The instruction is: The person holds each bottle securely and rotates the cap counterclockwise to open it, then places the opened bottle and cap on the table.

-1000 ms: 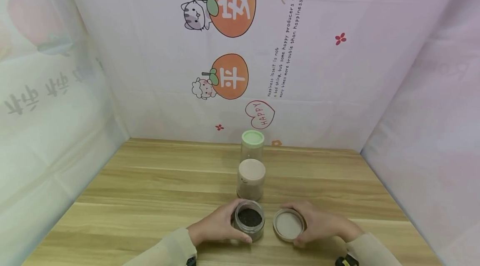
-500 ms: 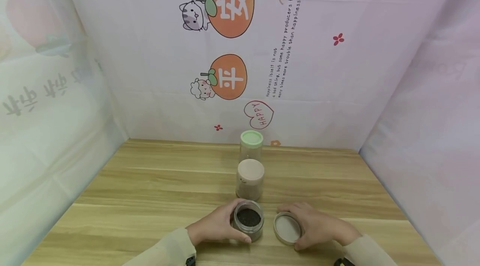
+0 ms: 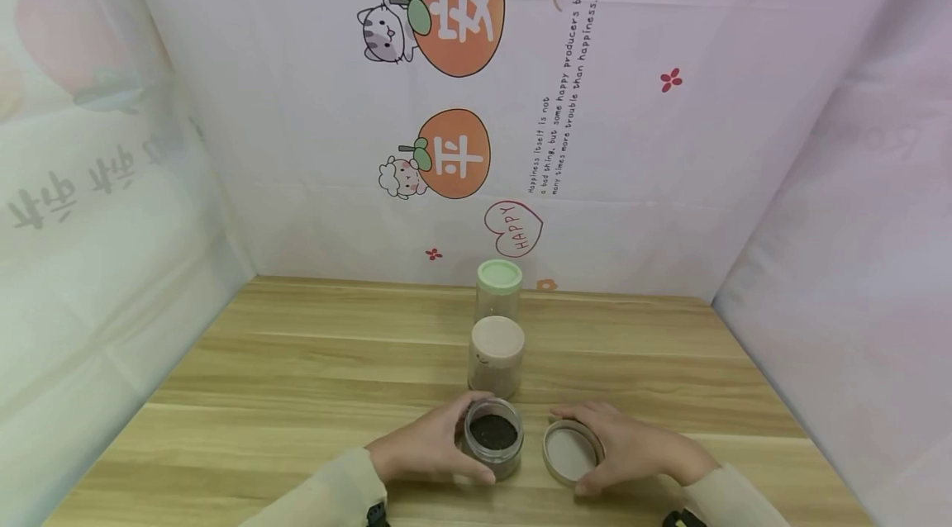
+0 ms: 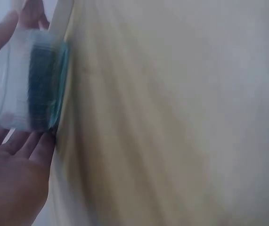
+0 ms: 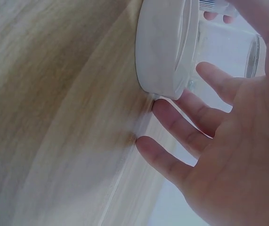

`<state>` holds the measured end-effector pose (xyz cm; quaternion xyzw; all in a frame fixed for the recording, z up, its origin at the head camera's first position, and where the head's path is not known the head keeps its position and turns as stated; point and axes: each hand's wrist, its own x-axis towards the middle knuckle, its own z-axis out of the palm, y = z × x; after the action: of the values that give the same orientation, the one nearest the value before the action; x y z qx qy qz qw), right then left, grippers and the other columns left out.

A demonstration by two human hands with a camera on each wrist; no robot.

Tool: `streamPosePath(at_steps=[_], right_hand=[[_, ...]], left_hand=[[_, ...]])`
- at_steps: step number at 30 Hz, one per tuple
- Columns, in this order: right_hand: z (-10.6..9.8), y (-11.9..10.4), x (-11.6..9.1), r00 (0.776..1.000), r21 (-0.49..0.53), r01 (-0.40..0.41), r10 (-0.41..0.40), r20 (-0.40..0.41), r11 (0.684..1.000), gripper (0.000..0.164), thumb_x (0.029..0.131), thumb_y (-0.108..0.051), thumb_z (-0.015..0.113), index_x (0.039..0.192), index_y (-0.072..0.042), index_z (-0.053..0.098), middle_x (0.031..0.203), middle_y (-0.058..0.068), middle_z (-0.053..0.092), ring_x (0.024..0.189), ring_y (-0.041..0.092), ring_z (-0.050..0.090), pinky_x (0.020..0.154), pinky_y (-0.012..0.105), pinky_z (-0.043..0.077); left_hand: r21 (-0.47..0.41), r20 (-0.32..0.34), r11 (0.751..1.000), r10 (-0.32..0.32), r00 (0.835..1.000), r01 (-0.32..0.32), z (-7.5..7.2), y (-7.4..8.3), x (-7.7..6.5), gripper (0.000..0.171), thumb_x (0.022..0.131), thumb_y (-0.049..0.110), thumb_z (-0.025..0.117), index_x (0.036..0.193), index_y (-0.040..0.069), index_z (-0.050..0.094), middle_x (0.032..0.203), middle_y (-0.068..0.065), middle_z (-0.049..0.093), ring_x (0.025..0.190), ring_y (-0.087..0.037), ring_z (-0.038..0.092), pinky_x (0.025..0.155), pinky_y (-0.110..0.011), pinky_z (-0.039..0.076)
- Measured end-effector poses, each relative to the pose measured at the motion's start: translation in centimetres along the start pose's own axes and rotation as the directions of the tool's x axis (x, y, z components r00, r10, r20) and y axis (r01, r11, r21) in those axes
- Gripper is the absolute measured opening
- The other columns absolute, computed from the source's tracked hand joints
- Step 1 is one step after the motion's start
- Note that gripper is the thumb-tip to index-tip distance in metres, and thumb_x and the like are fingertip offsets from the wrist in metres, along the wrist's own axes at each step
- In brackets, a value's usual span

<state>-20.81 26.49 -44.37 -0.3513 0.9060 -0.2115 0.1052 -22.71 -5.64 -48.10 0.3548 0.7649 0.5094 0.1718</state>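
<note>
My left hand [image 3: 427, 446] grips a short clear jar [image 3: 506, 467] from its left side, thumb in front and fingers behind. The jar stands upright without a lid, and dark, fine-looking contents [image 3: 493, 432] show through its mouth. In the left wrist view the jar [image 4: 16, 80] lies between thumb and fingers. To its right, a pale beige lid [image 3: 569, 454] lies on the table with its hollow side up. My right hand [image 3: 640, 451] curves loosely about the lid's right side. In the right wrist view its fingers are spread and relaxed, fingertips right by the lid [image 5: 160, 47].
Just behind the open jar stands a clear jar with a beige lid [image 3: 497, 337]. Farther back is another clear jar with a light green lid [image 3: 499, 274]. Printed white cloth [image 3: 320, 139] encloses the wooden table [image 3: 312, 362] at the back and both sides.
The lid has come down slightly onto the table, and my right hand has loosened around it, its thumb shifting a little toward me. My left hand stays on the jar.
</note>
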Motion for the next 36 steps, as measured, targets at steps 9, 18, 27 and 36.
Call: streamPosePath(at_steps=[9,18,27,36], right_hand=[[-0.2,-0.3,0.0,1.000,0.000,0.023,-0.023,-0.009,1.000,0.087,0.068,-0.053,0.073,0.137,-0.014,0.038,0.132,0.001,0.043,0.115,0.024,0.039,0.086,0.044,0.041],[-0.3,-0.1,0.3,1.000,0.024,-0.001,0.001,0.009,1.000,0.085,0.071,-0.054,0.070,0.137,-0.011,0.039,0.132,0.002,0.043,0.117,0.025,0.040,0.090,0.046,0.039],[-0.9,-0.2,0.7,1.000,0.072,-0.001,0.002,-0.001,0.997,0.081,0.076,-0.051,0.067,0.136,-0.005,0.037,0.127,0.008,0.049,0.115,0.024,0.044,0.094,0.050,0.037],[-1.1,-0.4,0.7,1.000,0.030,-0.012,0.013,-0.023,0.999,0.077,0.079,-0.054,0.062,0.134,-0.005,0.040,0.127,0.008,0.048,0.114,0.027,0.046,0.092,0.049,0.039]], left_hand=[[-0.088,0.009,0.996,-0.011,1.000,0.011,-2.6,0.2,-0.8,0.082,0.074,0.031,0.076,0.140,0.013,0.030,0.138,-0.003,0.039,0.123,-0.018,0.040,0.102,-0.032,0.032],[-0.074,-0.268,0.997,-0.015,0.963,-0.005,-4.5,-0.5,0.3,0.057,0.081,0.036,0.069,0.128,0.013,0.047,0.122,-0.008,0.052,0.110,-0.019,0.050,0.093,-0.035,0.042],[-0.034,-0.369,0.998,-0.066,0.927,0.058,-5.1,-0.7,3.2,0.076,0.075,0.045,0.072,0.136,0.016,0.036,0.131,-0.005,0.044,0.120,-0.026,0.042,0.097,-0.043,0.038],[-0.074,-0.321,0.993,-0.115,0.940,0.096,-4.7,-1.0,5.6,0.089,0.067,0.045,0.078,0.138,0.025,0.029,0.133,0.004,0.039,0.121,-0.022,0.039,0.097,-0.040,0.037]])
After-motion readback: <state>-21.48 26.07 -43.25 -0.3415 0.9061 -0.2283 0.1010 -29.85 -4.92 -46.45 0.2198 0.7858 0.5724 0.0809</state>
